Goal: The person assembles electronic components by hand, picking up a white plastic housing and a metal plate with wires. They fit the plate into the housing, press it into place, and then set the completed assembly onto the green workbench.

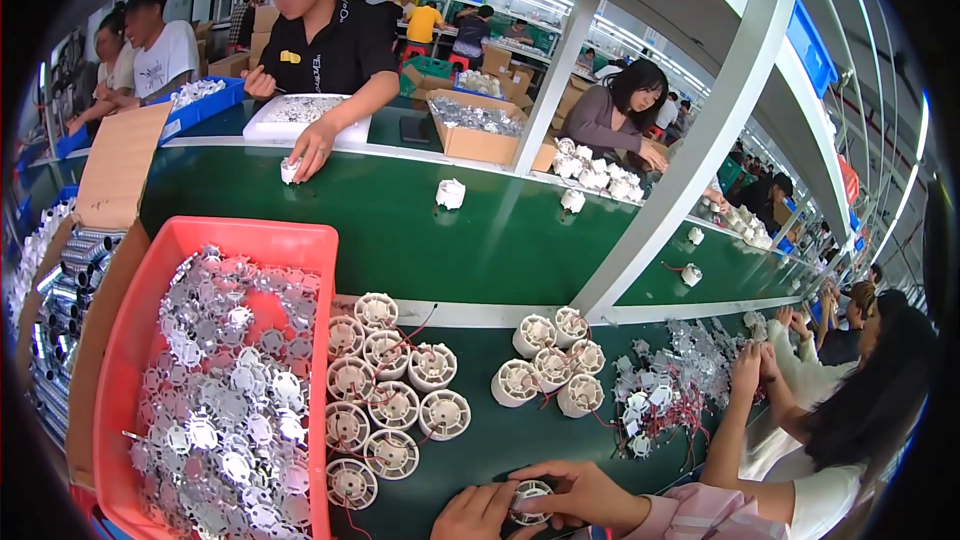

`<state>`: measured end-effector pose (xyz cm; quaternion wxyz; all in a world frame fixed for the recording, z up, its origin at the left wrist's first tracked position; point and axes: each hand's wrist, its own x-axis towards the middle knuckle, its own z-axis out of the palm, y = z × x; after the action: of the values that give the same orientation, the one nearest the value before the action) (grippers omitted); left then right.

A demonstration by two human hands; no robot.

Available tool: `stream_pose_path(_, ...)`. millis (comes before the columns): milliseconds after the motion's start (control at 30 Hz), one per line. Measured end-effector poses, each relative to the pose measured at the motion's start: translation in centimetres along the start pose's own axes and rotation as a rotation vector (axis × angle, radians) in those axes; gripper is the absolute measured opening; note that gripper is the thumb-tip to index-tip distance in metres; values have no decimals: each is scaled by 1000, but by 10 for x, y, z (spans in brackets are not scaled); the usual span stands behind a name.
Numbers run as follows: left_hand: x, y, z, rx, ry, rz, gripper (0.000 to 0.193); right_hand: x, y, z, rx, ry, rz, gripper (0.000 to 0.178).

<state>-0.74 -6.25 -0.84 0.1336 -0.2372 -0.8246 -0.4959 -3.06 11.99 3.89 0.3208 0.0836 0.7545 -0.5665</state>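
You seem to be fitting the housing (530,491), bottom centre.
Your left hand (474,512) and right hand (582,496) pinch it; next likely calls for even pressure.

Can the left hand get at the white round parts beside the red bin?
Probably yes: nothing visible blocks the left hand from the nearest white part, though it's holding another round part.

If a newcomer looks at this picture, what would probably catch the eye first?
Probably the large red bin at lower left, holding many shiny metal plates. To its right, two groups of round white housings stand on the green worktop. At the bottom edge, near the centre, the person's left hand and right hand hold a round part.
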Motion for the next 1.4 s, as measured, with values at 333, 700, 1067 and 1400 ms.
stream_pose_path(333,-7,1,-2,1,-44,-27,58,-16,-30,8,327,-5,245,17)
stream_pose_path(700,2,-16,-25,-276,-145,-149,32,-4,-11,2,197,-141,73,54)
stream_pose_path(1067,-1,10,-43,-849,-304,-494,23,-35,-5,9,-359,-121,-598,65)
stream_pose_path(1400,-22,8,-42,-452,-356,44,14,-60,6,6,-146,-111,-625,61)
